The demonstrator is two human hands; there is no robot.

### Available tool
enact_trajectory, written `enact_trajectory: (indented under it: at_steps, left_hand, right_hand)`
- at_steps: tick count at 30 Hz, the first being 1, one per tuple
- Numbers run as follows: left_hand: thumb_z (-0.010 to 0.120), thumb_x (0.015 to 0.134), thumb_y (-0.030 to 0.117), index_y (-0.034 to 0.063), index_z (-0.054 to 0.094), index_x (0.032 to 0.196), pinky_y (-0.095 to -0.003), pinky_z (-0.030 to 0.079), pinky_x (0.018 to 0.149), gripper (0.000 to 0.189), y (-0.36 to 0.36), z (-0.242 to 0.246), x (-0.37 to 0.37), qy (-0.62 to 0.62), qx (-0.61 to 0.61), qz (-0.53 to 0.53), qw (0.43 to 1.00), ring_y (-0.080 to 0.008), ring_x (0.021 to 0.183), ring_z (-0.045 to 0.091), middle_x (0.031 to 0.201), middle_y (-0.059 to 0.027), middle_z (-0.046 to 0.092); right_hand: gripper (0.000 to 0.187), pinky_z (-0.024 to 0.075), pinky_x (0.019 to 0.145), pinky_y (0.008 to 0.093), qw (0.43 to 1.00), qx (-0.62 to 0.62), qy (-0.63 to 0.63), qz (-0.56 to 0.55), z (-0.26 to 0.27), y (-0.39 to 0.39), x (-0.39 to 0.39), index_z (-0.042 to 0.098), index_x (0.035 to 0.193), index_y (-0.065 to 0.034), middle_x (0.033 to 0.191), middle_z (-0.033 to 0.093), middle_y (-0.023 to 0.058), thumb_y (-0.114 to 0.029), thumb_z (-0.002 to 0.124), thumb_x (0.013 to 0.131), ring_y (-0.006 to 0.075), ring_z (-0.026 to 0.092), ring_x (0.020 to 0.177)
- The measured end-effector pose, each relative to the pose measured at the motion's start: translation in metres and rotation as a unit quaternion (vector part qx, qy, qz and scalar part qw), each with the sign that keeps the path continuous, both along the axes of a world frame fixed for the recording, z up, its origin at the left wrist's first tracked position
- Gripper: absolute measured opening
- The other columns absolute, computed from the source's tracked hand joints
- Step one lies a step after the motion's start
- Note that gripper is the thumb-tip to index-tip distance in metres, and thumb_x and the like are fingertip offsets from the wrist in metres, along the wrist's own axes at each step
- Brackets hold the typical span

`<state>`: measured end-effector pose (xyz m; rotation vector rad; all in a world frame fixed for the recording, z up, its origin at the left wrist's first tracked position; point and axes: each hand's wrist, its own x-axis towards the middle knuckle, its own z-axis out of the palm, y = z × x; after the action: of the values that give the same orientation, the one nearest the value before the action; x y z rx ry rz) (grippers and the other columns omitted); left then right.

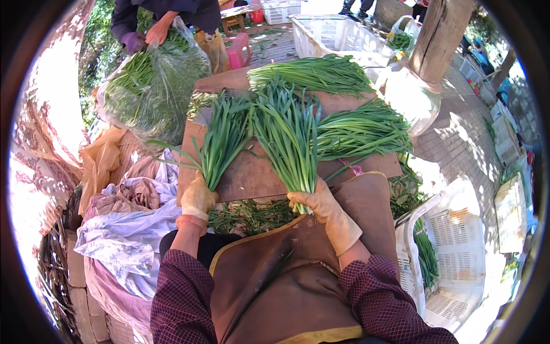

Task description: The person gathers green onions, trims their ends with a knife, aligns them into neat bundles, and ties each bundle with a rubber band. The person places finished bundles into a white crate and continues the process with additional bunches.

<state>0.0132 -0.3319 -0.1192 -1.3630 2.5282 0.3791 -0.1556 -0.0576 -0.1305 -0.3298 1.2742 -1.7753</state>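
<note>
In a tan rubber glove, my left hand (pixel 199 197) grips the pale stem ends of a smaller bunch of long green leaves, likely garlic chives (pixel 223 137). My gloved right hand (pixel 320 204) is closed round the white stem ends of a thicker bunch (pixel 285 133). Both bunches point away from me, their leaves over a brown wooden board (pixel 253 174). Right of the thicker bunch lies a pile of the same greens (pixel 365 129). Another pile (pixel 309 74) rests along the board's far side. A brown apron (pixel 292 275) covers my lap.
A co-worker's hands (pixel 157 34) hold a clear plastic bag (pixel 159 90) of greens at the far left. A white plastic crate (pixel 455 241) at right holds a tied bunch (pixel 425 258). Crumpled cloths (pixel 124 228) lie at left. A wooden post (pixel 440 41) stands behind the board.
</note>
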Motion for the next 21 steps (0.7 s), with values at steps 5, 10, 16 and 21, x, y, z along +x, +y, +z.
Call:
enact_trajectory:
  at_steps: [5, 10, 16, 21]
  left_hand:
    - [0.082, 0.076, 0.050, -0.0002, 0.040, 0.150, -0.0467, 0.052, 0.096, 0.100, 0.021, 0.044, 0.025, 0.144, -0.103, -0.126, 0.976, -0.0414, 0.114, 0.065, 0.122, -0.0281, 0.067]
    - [0.085, 0.080, 0.045, -0.0004, 0.045, 0.148, -0.0392, 0.052, 0.094, 0.091, 0.115, 0.038, 0.024, 0.433, 0.209, -0.092, 0.872, -0.0281, 0.112, 0.066, 0.122, -0.0198, 0.069]
    - [0.080, 0.087, 0.015, -0.0009, 0.064, 0.123, -0.0324, 0.050, 0.092, 0.043, 0.151, 0.005, 0.015, 0.443, 0.538, 0.085, 0.712, -0.0170, 0.098, 0.063, 0.110, -0.0051, 0.069]
    - [0.083, 0.080, 0.008, -0.0001, 0.065, 0.115, -0.0285, 0.052, 0.082, 0.040, 0.131, -0.010, 0.054, 0.388, 0.515, 0.108, 0.757, -0.0145, 0.093, 0.064, 0.105, -0.0040, 0.068]
  right_hand:
    - [0.051, 0.0565, 0.066, 0.0313, 0.997, -0.074, -0.002, 0.020, -0.002, -0.002, 0.001, 0.060, 0.123, -0.0048, 0.092, 0.067, 0.0049, -0.003, 0.080, 0.076, 0.0160, 0.066, 0.074]
    - [0.049, 0.0573, 0.069, 0.0305, 0.995, -0.096, 0.006, 0.027, -0.003, -0.020, 0.036, 0.060, 0.125, -0.0059, 0.097, 0.067, 0.0045, -0.005, 0.079, 0.081, 0.0142, 0.067, 0.081]
    - [0.090, 0.0520, 0.096, 0.0379, 0.915, 0.202, 0.058, 0.344, -0.019, -0.024, 0.078, 0.044, 0.144, -0.0035, 0.117, 0.071, 0.0159, -0.027, 0.091, 0.072, 0.0300, 0.067, 0.110]
    - [0.091, 0.0522, 0.091, 0.0446, 0.825, 0.163, 0.402, 0.361, -0.022, -0.018, 0.073, 0.054, 0.133, 0.0037, 0.111, 0.070, 0.0278, -0.066, 0.075, 0.078, 0.0417, 0.066, 0.107]
